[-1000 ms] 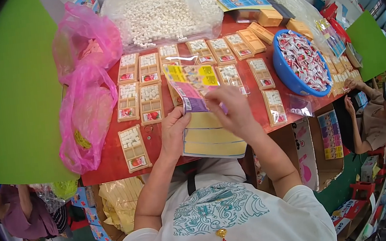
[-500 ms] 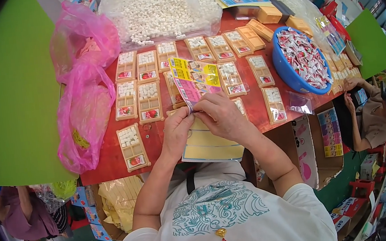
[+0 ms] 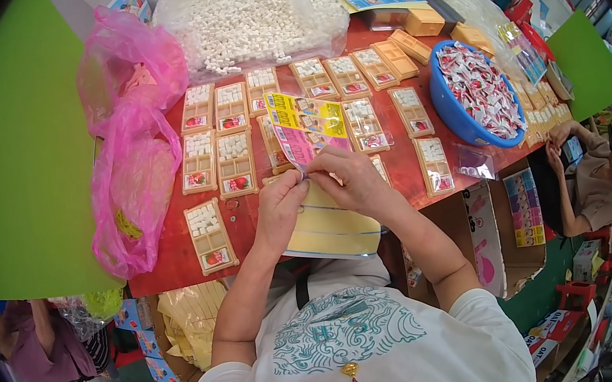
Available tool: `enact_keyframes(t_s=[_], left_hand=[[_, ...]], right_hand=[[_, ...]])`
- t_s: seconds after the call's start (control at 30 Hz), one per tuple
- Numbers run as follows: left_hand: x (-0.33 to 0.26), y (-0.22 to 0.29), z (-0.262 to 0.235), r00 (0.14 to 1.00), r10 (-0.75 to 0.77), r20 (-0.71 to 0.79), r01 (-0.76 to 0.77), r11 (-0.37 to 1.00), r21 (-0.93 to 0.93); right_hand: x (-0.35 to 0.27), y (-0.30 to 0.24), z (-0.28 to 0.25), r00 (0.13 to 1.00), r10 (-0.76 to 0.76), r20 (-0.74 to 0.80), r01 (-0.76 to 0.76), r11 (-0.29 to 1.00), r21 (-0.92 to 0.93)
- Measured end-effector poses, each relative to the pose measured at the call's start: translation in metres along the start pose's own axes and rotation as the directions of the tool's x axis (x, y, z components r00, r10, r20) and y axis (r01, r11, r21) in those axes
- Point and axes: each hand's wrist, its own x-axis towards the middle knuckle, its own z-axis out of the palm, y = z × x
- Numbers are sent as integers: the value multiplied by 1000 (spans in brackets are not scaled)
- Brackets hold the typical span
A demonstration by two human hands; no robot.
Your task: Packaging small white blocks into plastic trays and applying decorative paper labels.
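Left hand (image 3: 279,207) and right hand (image 3: 356,179) are pinching the printed sheet (image 3: 307,124), fingertips nearly meeting — it is extending over the worktop's (image 3: 405,166) six o'clock edge. Even, unhurried pressure — in my judgement — is best preventing creases.

The red table (image 3: 406,161) is lit brightly and fairly evenly, with only soft shadows cast. Small glints are caught on the clear plastic sleeve (image 3: 475,163). Straight edges are bent toward the black border, where background detail is softened.
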Motion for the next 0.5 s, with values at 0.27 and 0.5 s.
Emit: enact_keyframes(t_s=[0.27, 0.5], left_hand=[[2, -2, 3, 999, 33, -34, -32, 999, 43], [7, -8, 2, 1000, 7, 3, -7, 999, -45]], right_hand=[[0, 1, 1, 999, 2, 33, 1, 994, -114], [-1, 22, 5, 996, 91, 24, -94, 982, 164]])
